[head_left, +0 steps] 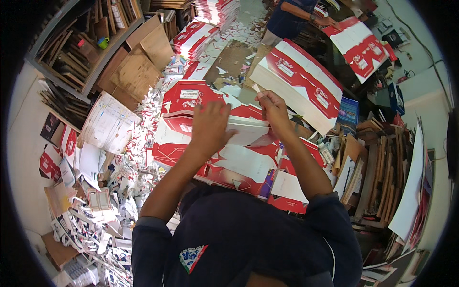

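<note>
A thick stack of red and white printed carton blanks point(241, 131) stands in front of me, its white cut edges facing me. My left hand point(210, 124) lies over the stack's top left part, fingers spread forward and thumb out to the right. Beside the stack's right end, my right hand point(275, 112) is closed in a pinch, with a small white paper scrap point(256, 88) sticking out from the fingertips. Under and nearer than the stack lie more red and white blanks point(244, 162). Both palms are hidden.
More printed sheets point(301, 79) are piled ahead right, where another person point(291, 19) handles a sheet point(361, 48). Paper scraps point(124, 191) cover the floor at left. Wooden boards point(138, 67) lean by a shelf. Upright boards point(387, 177) crowd the right side.
</note>
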`<state>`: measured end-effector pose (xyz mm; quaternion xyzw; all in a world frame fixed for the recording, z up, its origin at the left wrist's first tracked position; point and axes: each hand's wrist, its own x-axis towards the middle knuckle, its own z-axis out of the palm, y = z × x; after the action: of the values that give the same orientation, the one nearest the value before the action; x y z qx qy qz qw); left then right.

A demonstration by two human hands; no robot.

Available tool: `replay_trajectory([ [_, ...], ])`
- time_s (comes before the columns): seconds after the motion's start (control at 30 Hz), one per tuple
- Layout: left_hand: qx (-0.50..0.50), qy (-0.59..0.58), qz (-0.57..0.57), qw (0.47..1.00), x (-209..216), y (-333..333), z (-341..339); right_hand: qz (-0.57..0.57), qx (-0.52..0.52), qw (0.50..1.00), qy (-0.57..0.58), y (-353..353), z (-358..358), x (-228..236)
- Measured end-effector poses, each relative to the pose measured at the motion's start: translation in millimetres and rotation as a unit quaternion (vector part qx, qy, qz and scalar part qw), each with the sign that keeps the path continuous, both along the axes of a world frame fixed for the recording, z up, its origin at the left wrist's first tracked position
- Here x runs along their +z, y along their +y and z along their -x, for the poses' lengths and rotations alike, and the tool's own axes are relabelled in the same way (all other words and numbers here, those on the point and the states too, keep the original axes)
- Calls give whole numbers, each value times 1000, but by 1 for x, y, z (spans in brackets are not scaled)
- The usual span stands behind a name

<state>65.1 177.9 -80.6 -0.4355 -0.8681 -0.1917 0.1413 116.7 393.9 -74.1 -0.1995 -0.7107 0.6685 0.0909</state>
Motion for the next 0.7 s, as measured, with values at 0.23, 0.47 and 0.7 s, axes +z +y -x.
replay_trajectory([
  [0.23, -98, -39, -11, 994, -29, 50, -7, 150, -58, 987, 20, 9, -4, -1],
  [0.47, -88, -34, -16, 995, -29, 45, -14, 453, -188, 847, 208, 99, -14, -22],
  [0.7, -67, -14, -5, 998, -28, 40, -19, 28, -110, 765, 634, 41, -72, 186],
])
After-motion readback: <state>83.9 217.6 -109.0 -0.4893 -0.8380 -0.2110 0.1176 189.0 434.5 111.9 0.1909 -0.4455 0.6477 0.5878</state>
